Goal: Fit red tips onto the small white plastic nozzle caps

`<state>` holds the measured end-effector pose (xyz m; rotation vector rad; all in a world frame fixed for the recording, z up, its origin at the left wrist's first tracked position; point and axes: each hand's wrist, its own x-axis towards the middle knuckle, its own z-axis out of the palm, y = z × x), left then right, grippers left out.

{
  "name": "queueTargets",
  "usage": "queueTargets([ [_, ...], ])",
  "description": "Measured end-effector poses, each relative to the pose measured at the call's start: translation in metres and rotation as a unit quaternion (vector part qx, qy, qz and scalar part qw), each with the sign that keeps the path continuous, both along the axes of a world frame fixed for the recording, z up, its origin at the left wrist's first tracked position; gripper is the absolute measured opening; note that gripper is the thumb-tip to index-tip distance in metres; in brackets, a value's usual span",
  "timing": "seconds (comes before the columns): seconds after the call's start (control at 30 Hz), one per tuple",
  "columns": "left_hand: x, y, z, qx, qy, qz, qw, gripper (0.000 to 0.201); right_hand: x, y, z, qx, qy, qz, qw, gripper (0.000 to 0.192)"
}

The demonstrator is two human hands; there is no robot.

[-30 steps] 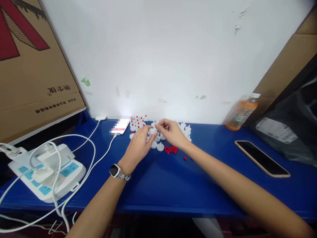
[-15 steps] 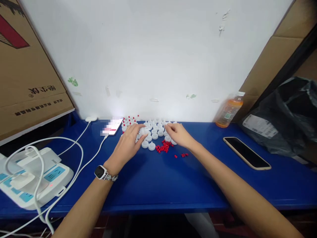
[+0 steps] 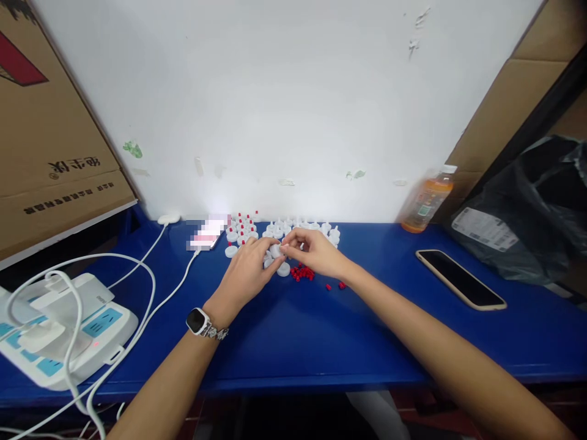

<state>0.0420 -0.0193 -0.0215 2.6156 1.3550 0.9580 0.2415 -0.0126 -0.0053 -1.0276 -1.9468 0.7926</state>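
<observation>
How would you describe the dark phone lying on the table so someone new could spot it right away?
Start at the blue table and go to its right side, below the orange bottle standing against the white wall. The dark phone lies flat there, screen up and black, with a pale rim. Unlike the other phone near the left, it has no cable and its screen is unlit.

You see even, bright light, strongest as a glare on the white wall point(image 3: 284, 110) behind the lit phone point(image 3: 207, 233). Edges bow outward; the orange bottle point(image 3: 426, 201) looks blurred.
</observation>
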Motion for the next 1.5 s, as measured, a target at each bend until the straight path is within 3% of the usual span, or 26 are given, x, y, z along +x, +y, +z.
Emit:
queueTargets([
  [0.13, -0.003, 0.000, 0.001, -0.013, -0.034, 0.032, 0.999, 0.039, -0.005, 0.012, 0.007, 0.017, 0.008, -0.023, 1.000, 0.014],
  [0.27, -0.007, 0.002, 0.003, -0.014, -0.044, 0.051, 0.998, 0.028, 0.006, 0.024, 0.012, 0.000, -0.145, -0.031, 0.989, 0.005],
  [0.47, -0.007, 0.002, 0.004, -0.005, -0.026, 0.051, 0.998, 0.021, 0.004, 0.042, -0.003, 0.015, -0.254, -0.010, 0.967, 0.009],
  [0.7, -0.007, 0.002, 0.004, -0.013, -0.010, 0.054, 0.998, 0.020, -0.004, 0.055, -0.003, 0.041, -0.307, -0.082, 0.947, 0.014],
  [0.87, -0.018, 0.004, 0.006, -0.063, 0.021, 0.121, 0.990, 0.009, -0.011, 0.056, 0.011, 0.101, -0.277, -0.131, 0.947, 0.020],
  [0.97, -0.026, 0.005, 0.006, -0.107, 0.039, 0.150, 0.982, 0.008, -0.026, 0.073, 0.016, 0.123, -0.267, -0.119, 0.948, 0.019],
  [1.23, -0.031, 0.006, 0.006, -0.116, 0.028, 0.143, 0.982, 0.009, -0.087, 0.130, 0.000, 0.092, -0.327, -0.074, 0.938, 0.015],
  [1.37, -0.031, 0.007, 0.004, -0.098, 0.021, 0.141, 0.985, 0.009, -0.087, 0.123, 0.001, 0.103, -0.274, -0.079, 0.953, 0.010],
  [1.5, -0.027, 0.006, 0.001, 0.002, -0.029, 0.152, 0.988, 0.022, -0.068, 0.093, 0.009, 0.076, -0.123, -0.070, 0.987, 0.010],
])
